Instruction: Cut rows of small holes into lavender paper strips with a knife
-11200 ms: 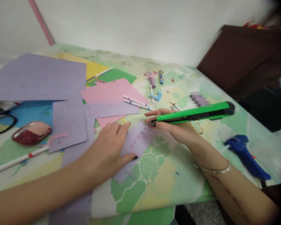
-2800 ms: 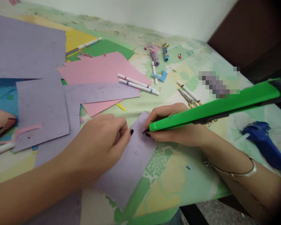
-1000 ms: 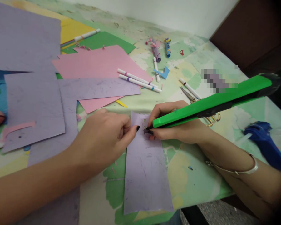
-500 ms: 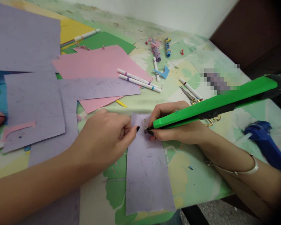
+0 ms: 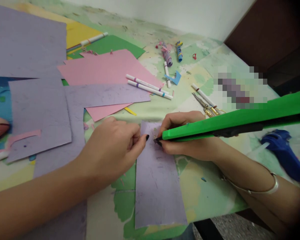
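A narrow purple paper strip (image 5: 158, 190) lies on the table in front of me, with small cut-out holes near its far end. My left hand (image 5: 112, 146) is closed in a loose fist at the strip's upper left edge, its thumb resting on the paper and holding it down. In my right hand (image 5: 187, 133) is a green utility knife (image 5: 230, 120), gripped close to its tip like a pen. The dark blade end touches the strip beside the holes. The knife's rear end runs out of view at the right.
Purple sheets (image 5: 40, 110), a pink sheet (image 5: 102, 66) and a green sheet (image 5: 126, 46) spread across the left. Markers (image 5: 150, 89), scissors (image 5: 207, 106) and small rolled paper pieces (image 5: 179, 53) lie farther back. A blue glue gun (image 5: 282, 150) sits at right, near a bracelet (image 5: 262, 191) on my wrist.
The knife's rear end has swung lower and nearer, while its blade stays at almost the same spot by the holes. My left hand has hardly moved.
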Demonstrator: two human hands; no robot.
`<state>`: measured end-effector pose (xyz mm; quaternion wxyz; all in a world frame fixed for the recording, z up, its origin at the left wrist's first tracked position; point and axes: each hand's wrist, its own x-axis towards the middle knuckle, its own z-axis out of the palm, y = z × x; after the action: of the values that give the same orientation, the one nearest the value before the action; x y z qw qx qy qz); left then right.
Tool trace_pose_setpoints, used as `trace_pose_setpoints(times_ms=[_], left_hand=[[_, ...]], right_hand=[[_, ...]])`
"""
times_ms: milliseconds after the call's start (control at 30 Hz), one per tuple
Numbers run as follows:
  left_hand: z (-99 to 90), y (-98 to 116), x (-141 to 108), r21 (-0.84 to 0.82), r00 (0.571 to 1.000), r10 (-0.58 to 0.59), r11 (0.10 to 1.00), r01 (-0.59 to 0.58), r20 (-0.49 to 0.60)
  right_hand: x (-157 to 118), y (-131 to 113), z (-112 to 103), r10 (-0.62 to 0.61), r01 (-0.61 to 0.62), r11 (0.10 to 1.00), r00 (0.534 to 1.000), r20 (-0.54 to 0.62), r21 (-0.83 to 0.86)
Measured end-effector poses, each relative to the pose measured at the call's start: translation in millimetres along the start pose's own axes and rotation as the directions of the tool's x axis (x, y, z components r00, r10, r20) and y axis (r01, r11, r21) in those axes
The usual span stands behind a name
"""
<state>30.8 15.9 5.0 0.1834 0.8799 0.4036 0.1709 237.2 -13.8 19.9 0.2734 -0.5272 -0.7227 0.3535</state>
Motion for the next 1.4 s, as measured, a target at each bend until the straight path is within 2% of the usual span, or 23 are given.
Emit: trace_pose_setpoints(times_ms=[100,367,567,700,867,967,1067,1200,1300,1400], left_hand=[[0.7,0,-2,0.010,0.999,0.029,1.000,-0.029,-0.013],[1.1,1,-5,0.044,0.996,0.082,0.996,-0.081,-0.041],[1.7,-1,-4,0.065,0.993,0.109,0.992,-0.106,-0.048],[0.9,2,-5,0.045,0.997,0.065,0.997,-0.062,-0.048],[-1.4,5,1,-0.008,0.992,-0.120,0.993,0.120,-0.044],[-3.5,1,6,-0.044,0.981,-0.192,0.981,0.190,-0.033],[-5.0,-4,7,-0.106,0.975,-0.214,0.973,0.207,-0.058],[-5.7,-5,5,-0.091,0.977,-0.177,0.982,0.167,-0.117],[-5.7,-3,4,-0.057,0.976,-0.151,0.988,0.144,-0.154],[-5.6,-4,2,-0.120,0.967,-0.171,0.981,0.151,-0.188]], right_hand=[[-2,-2,2,0.019,-0.018,1.000,1.000,-0.025,0.008],[-3,1,2,0.063,-0.065,0.985,0.998,0.022,0.158],[-4,3,3,0.079,-0.078,0.981,0.997,0.000,0.177],[-3,1,3,0.089,-0.086,0.957,0.996,0.001,0.278],[0,1,3,0.111,-0.099,0.947,0.994,-0.023,0.305],[2,2,2,0.129,-0.108,0.921,0.991,-0.032,0.374],[3,1,0,0.154,-0.112,0.907,0.986,-0.071,0.405],[-1,-6,4,0.140,-0.078,0.938,0.976,-0.164,0.337],[-4,-10,10,0.071,-0.032,0.965,0.987,-0.142,0.262],[-4,-11,14,0.030,-0.004,0.970,0.994,-0.104,0.243]])
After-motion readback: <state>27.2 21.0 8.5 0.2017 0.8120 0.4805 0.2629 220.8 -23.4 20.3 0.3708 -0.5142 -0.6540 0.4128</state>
